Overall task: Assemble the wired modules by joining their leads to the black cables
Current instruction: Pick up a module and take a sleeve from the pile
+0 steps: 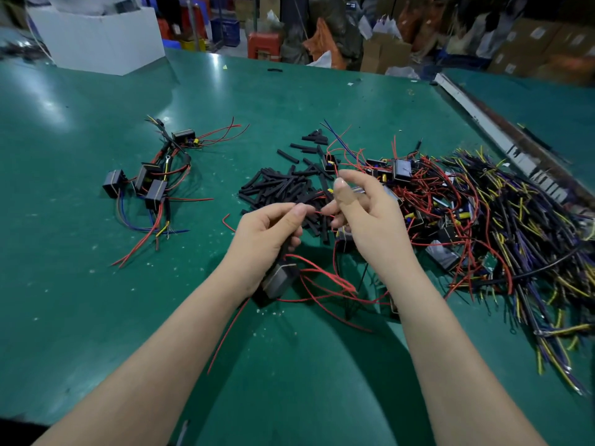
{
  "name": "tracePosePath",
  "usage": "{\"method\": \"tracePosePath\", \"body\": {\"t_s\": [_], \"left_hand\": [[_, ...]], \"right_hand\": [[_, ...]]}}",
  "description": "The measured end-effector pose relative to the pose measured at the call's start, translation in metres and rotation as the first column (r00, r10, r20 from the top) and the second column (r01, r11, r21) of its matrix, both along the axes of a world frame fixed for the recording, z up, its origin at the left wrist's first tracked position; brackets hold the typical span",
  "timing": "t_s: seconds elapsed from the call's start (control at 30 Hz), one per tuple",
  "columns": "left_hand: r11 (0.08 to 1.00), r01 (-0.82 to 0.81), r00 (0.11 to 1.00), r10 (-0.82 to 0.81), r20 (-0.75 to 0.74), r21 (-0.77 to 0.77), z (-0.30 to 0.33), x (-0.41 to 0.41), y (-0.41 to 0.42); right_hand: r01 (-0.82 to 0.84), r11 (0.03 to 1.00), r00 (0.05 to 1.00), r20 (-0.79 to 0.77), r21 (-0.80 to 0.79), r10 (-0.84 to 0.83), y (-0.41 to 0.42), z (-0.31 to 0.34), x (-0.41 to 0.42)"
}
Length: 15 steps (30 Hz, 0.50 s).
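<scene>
Left hand pinches a black cable, module dangling below; right hand pinches red lead, tip pointing left at cable end.

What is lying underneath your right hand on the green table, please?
Under the right hand lie black sleeve pieces, red leads and part of a module; the palm covers the rest.
</scene>
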<state>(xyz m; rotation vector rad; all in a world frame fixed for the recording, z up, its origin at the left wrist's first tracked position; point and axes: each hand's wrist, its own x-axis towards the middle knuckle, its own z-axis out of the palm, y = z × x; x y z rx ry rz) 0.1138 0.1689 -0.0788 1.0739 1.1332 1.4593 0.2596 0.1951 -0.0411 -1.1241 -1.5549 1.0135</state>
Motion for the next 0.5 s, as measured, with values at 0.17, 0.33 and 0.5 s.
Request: {"method": "tracePosePath", "body": {"t_s": [0.17,0.33,0.5], "left_hand": [[0.979,-0.206,0.975,0.206,0.083,-0.009,0.002,-0.012,0.004],[0.956,-0.291,0.951,0.293,0.102,-0.037,0.002,-0.015,0.005],[0.993,-0.048,0.946,0.08,0.313,-0.111,0.013,-0.01,0.004]], "right_hand": [[-0.376,0.925,0.881,0.286,-0.061,0.377,0.004,0.001,0.022],[-0.523,0.846,0.824,0.192,-0.103,0.533,-0.003,0.0,0.012],[-0.32,0.947,0.942,-0.119,-0.042,0.313,-0.004,-0.003,-0.006]]}}
